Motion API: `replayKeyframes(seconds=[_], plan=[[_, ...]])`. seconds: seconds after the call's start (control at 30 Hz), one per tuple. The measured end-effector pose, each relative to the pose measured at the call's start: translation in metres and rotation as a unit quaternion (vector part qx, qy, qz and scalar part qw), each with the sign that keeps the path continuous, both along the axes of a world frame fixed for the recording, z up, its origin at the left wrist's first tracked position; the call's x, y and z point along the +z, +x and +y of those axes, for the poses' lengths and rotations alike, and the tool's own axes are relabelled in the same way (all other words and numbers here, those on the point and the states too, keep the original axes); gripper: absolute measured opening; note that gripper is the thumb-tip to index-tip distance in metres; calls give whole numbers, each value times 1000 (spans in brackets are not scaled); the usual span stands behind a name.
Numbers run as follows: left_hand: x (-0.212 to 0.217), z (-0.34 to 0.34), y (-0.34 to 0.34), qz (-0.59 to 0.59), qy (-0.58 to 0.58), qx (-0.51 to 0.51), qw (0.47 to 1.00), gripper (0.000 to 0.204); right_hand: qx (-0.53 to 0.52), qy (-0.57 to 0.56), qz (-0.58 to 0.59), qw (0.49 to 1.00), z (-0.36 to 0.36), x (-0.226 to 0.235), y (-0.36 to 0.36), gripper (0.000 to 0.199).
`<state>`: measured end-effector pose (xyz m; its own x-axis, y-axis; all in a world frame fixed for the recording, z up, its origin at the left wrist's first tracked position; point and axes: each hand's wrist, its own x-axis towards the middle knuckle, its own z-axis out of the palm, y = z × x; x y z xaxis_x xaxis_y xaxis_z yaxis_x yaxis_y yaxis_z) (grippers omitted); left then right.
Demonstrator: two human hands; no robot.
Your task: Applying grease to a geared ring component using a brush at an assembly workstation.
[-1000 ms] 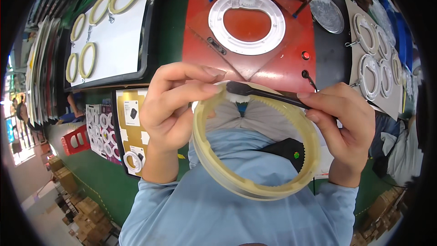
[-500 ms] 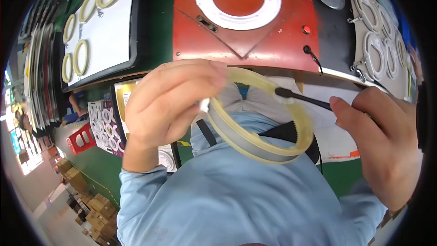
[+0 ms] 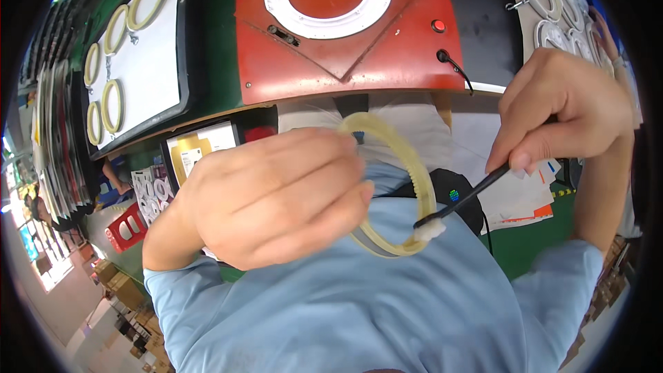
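left of the held ring (image 3: 423, 181), a tray (image 3: 155, 62) bears five rings (image 3: 120, 105).

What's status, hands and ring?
Left hand grips yellowish ring, hiding its left side. Right hand holds slim black tool; white tip at ring's lower right.

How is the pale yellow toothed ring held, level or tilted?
Tilted: the pale yellow toothed ring shows as a slanting oval, its left side partly hidden by the left hand.
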<state>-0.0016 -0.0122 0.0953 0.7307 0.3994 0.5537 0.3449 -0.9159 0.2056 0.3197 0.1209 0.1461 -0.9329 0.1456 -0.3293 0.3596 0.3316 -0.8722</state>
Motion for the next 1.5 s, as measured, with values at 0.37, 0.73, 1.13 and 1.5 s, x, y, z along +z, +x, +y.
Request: replayKeyframes(seconds=[0.37, 0.73, 1.13, 1.5], plan=[[-20, 0, -25, -187, -104, 133, 968, 32, -703, 105, 92, 697, -2, -127, 58, 33], [-38, -5, -21, -289, -249, 258, 888, 30, -619, 495, 24, 610, 21, -195, 23, 20], [-46, 25, 3, -446, -398, 308, 740, 26, -545, 497, 252, 627, -32, -93, -39, 13], [-55, 78, 29, -478, -329, 376, 722, 26, -318, 523, 203, 764, -26, -75, -134, 30]])
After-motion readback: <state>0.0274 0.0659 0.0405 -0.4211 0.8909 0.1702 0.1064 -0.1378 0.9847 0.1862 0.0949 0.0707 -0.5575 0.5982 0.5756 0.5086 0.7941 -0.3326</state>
